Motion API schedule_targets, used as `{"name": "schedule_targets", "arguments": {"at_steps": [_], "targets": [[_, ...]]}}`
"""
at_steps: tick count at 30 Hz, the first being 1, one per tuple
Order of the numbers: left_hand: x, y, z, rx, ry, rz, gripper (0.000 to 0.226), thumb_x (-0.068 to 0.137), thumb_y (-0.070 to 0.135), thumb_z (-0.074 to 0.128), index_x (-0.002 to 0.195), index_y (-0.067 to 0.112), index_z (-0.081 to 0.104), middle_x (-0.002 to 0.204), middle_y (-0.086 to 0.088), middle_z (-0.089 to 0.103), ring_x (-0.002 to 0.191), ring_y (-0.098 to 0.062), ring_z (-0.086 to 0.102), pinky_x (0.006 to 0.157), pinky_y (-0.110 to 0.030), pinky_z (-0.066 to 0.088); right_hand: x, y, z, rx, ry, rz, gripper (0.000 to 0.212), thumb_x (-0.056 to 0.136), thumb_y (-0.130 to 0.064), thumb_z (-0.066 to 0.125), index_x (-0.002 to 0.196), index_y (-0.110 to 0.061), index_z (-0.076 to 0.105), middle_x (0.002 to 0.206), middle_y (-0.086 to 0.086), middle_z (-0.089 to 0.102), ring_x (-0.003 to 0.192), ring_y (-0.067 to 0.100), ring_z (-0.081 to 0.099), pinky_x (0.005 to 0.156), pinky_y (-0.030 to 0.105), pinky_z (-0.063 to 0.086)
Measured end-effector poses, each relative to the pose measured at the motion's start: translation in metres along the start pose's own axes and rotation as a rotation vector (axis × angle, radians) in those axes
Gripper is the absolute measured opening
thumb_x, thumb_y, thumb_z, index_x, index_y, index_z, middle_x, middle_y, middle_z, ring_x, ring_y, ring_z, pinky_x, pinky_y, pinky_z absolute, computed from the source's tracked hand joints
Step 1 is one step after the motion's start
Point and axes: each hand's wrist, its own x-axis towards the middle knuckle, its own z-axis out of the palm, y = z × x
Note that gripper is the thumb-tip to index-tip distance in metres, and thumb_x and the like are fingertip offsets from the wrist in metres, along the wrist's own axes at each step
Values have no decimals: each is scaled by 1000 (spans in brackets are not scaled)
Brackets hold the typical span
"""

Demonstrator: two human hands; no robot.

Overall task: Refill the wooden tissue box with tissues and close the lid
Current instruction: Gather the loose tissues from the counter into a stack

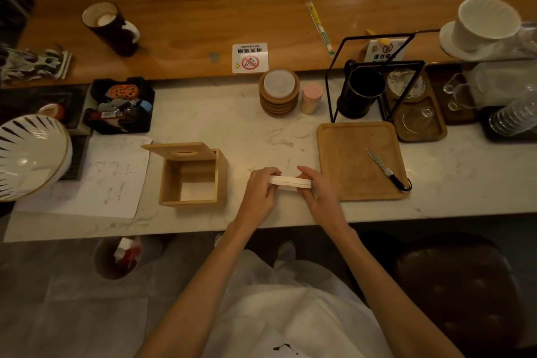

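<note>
A square wooden tissue box [221,177] stands open on the white marble counter, with white showing at its bottom. Its lid [181,150], with an oval slot, is swung back on the far left edge. To the right of the box, a flat stack of white tissues [290,182] is held just above the counter between both hands. My left hand [260,192] grips its left end and my right hand [316,190] grips its right end.
A wooden tray [348,166] with a knife [385,168] lies right of my hands. Printed paper [116,180] lies left of the box, beside a striped bowl [29,154]. Behind are stacked coasters [279,96], a pink shaker [311,97], a black cup [361,93] and a black tray [122,106].
</note>
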Motion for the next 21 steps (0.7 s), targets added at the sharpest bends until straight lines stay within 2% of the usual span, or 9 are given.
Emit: {"name": "schedule_targets", "arguments": {"at_steps": [3, 7, 11, 14, 18, 21], "targets": [[3, -2, -3, 44, -42, 30, 28, 93, 10, 59, 121, 17, 55, 120, -1, 55, 111, -7, 42, 97, -18, 35, 3, 1, -2, -65, -30, -33, 48, 96, -14, 58, 141, -22, 45, 120, -8, 58, 110, 1, 52, 94, 7, 39], [4, -2, -4, 85, -42, 35, 19, 93, 12, 60, 112, 16, 60, 113, -2, 58, 104, -8, 43, 94, -25, 38, 3, 2, -1, -79, -16, -29, 47, 95, -14, 58, 140, -24, 45, 116, -11, 58, 106, 2, 53, 94, 16, 44], [4, -4, -3, 135, -49, 65, 32, 89, 17, 66, 120, 18, 59, 120, -1, 58, 114, -14, 46, 101, -29, 37, 2, 1, -3, -122, -40, -31, 51, 94, -17, 60, 142, -26, 43, 115, -9, 60, 106, 3, 54, 93, 18, 45], [3, -6, -2, 181, -57, 75, 22, 89, 16, 66, 111, 16, 63, 111, -3, 62, 105, -17, 52, 94, -34, 43, 3, 4, -4, -157, -48, -23, 47, 95, -17, 58, 139, -26, 45, 115, -8, 60, 106, 4, 55, 95, 25, 48], [-1, -4, -3, 146, -23, 92, 27, 90, 11, 64, 117, 12, 61, 118, -6, 62, 114, -19, 52, 102, -28, 38, 2, 1, -5, -184, -37, -50, 50, 94, -15, 61, 140, -22, 45, 123, -3, 59, 112, 4, 51, 101, 27, 45], [-2, 5, -9, 61, -35, 15, 21, 95, 11, 59, 115, 12, 60, 113, -5, 62, 105, -15, 55, 94, -27, 45, 5, -9, -12, -186, -42, -52, 47, 94, -17, 60, 139, -22, 48, 123, -2, 59, 112, 6, 52, 100, 32, 47]]}}
